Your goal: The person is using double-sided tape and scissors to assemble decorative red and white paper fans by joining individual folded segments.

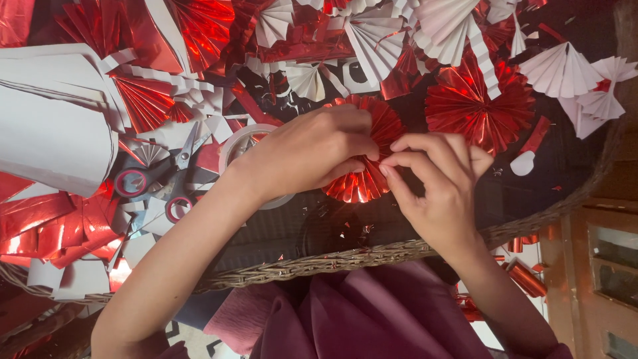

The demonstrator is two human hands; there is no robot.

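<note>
Bright, even light — sharp glare on the red foil fans (480,103), dim corners, mostly crisp focus.

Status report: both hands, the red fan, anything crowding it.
Left hand and right hand both pinching the red foil rosette at centre. Tape roll and scissors just left. Finished rosette upper right.

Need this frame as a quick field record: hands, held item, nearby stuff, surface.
left hand: on a red foil pleated rosette, fingers curled over its top
right hand: fingertips pinching the rosette's right edge
nearby tools: scissors with red-ringed handles, tape roll partly under the left wrist
other pieces: finished red rosette, white paper fans, white paper sheets
surface: dark tabletop with woven wicker rim
</note>
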